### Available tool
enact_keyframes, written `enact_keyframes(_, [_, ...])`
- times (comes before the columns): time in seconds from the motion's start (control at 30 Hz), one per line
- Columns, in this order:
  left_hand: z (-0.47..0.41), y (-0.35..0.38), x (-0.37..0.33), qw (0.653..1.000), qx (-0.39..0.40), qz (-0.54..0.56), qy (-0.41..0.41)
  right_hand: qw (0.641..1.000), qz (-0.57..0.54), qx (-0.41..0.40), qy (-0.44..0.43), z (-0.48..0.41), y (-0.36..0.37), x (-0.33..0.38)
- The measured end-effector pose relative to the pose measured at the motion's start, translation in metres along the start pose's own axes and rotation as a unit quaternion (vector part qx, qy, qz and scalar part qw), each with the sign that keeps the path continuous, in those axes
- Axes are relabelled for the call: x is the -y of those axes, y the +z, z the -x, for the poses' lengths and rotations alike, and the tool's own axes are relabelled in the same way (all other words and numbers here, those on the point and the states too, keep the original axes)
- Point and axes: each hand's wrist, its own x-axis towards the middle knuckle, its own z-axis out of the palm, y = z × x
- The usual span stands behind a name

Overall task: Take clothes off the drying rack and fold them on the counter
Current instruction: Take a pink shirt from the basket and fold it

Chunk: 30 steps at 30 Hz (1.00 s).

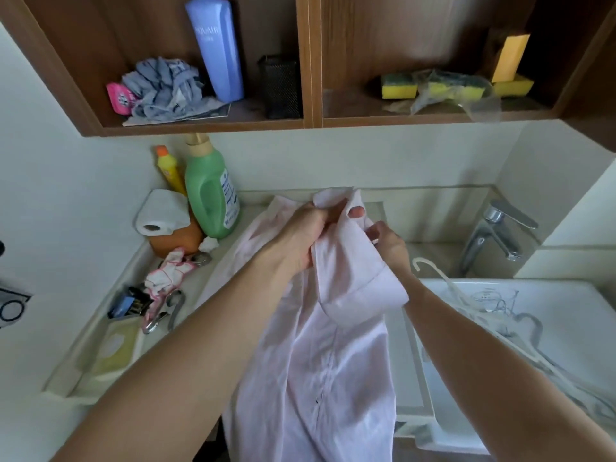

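Left hand: gripping pink shirt at collar.
Right hand: pinching collar edge just beside.
Fold: spread flat on counter, left of sink (hangers inside); smooth first.

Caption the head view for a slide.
Left hand and right hand grip a pale pink shirt over the counter; hangers lie in the sink.

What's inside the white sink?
Clothes hangers lie inside the sink, one hook poking up past its rim. The right forearm covers the sink's near corner, so anything there is hidden.
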Motion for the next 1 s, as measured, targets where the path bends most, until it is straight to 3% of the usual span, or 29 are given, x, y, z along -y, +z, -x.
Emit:
enact_keyframes(0.13, [-0.008,-0.020,-0.016,0.995,-0.094,0.037,0.003,1.000,0.024,-0.017,-0.007,0.001,0.016,0.000])
enact_keyframes(0.2, [-0.013,-0.027,-0.018,0.994,-0.019,0.092,-0.051,0.993,0.081,-0.081,-0.026,-0.004,0.032,-0.003])
enact_keyframes(0.3, [-0.017,-0.029,-0.028,0.978,0.110,0.159,-0.077,0.988,0.147,0.048,0.015,-0.016,0.035,-0.007])
enact_keyframes(0.33, [-0.017,-0.030,-0.031,0.971,0.133,0.181,-0.080,0.986,0.155,0.052,0.018,-0.023,0.033,-0.008])
enact_keyframes(0.43, [-0.024,-0.040,-0.033,0.959,0.124,0.247,-0.060,0.989,0.149,-0.008,0.002,-0.038,0.029,-0.019])
enact_keyframes(0.53, [-0.034,-0.052,-0.031,0.950,0.082,0.295,-0.059,0.988,0.132,0.043,-0.066,-0.035,0.037,-0.020])
enact_keyframes(0.6, [-0.039,-0.053,-0.030,0.947,0.083,0.305,-0.065,0.990,0.130,0.016,-0.053,-0.036,0.054,-0.017])
enact_keyframes(0.7, [-0.047,-0.059,-0.027,0.929,0.160,0.313,-0.115,0.996,0.058,-0.073,-0.007,-0.050,0.065,-0.003])
enact_keyframes(0.8, [-0.054,-0.075,-0.026,0.900,0.238,0.324,-0.171,0.990,0.095,-0.107,-0.018,-0.067,0.043,0.000])
enact_keyframes(0.83, [-0.055,-0.080,-0.028,0.903,0.235,0.317,-0.173,0.988,0.100,-0.119,-0.017,-0.072,0.032,-0.004])
enact_keyframes(0.9, [-0.056,-0.082,-0.035,0.932,0.145,0.292,-0.157,0.988,0.087,-0.126,-0.006,-0.080,0.010,-0.017])
enact_keyframes(1.0, [-0.058,-0.095,-0.030,0.977,-0.054,0.194,-0.072,0.994,0.014,-0.098,0.035,-0.090,-0.014,-0.034])
